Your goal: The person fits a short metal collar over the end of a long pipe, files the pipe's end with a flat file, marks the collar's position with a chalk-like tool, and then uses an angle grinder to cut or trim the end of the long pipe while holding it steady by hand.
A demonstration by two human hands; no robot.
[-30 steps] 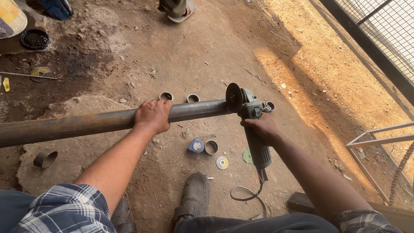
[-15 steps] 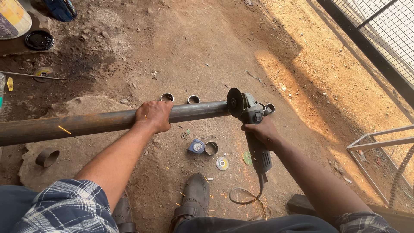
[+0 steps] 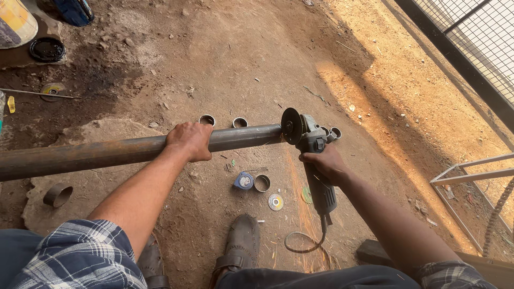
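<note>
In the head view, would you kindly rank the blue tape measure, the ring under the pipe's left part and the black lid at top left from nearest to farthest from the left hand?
From the left hand:
1. Blue tape measure, on the ground just right and below.
2. Short pipe ring, lower left, under the long pipe.
3. Black lid, far upper left.
</note>
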